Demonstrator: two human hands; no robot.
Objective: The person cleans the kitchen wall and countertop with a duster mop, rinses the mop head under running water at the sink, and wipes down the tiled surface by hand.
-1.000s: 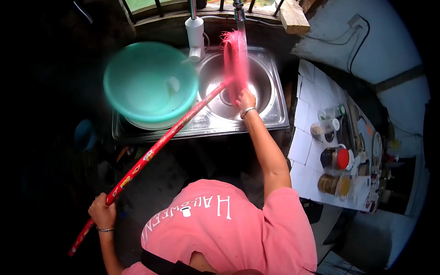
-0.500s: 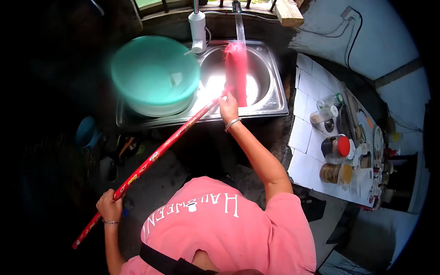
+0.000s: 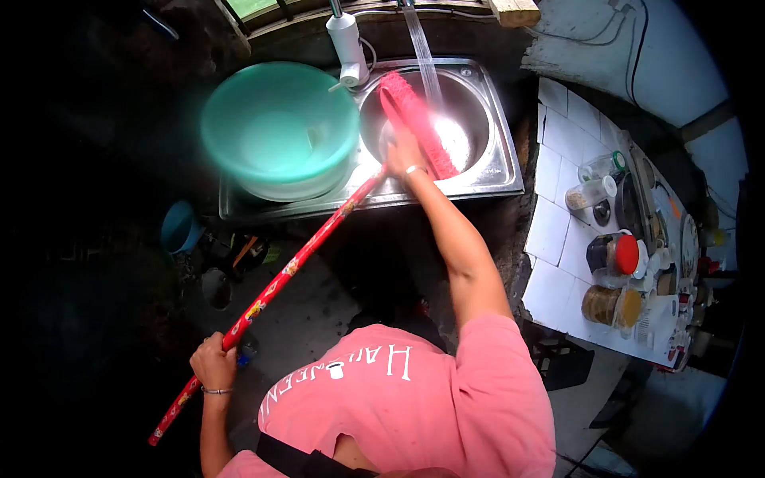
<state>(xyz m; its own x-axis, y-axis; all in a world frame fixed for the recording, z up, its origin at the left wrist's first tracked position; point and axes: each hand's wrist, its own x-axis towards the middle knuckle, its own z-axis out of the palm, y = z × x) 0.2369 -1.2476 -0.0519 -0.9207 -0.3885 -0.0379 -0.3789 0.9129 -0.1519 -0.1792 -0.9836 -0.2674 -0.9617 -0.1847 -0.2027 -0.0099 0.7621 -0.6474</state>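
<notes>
A long-handled broom [image 3: 291, 269] slants from the lower left up into the sink; its red handle carries a small coloured pattern. Its pink bristled head [image 3: 422, 127] lies diagonally in the round basin. My left hand [image 3: 213, 362] is closed round the handle near its lower end. At the other end my right hand [image 3: 404, 153] is closed at the joint of handle and head, fingers partly hidden. Running water [image 3: 422, 60] falls from a tap just beside the head into the steel sink [image 3: 504, 171].
A green basin [image 3: 259, 127] stands on the sink's left side, beside a white tap heater [image 3: 344, 48]. On the right, a white-tiled counter [image 3: 550, 231] holds several jars, one with a red lid [image 3: 625, 253]. A blue bucket [image 3: 181, 227] sits low at left.
The bristled head has turned from upright under the water to diagonal, its bristles now facing right. My right hand has slid forward to the head's base. The view has shifted slightly.
</notes>
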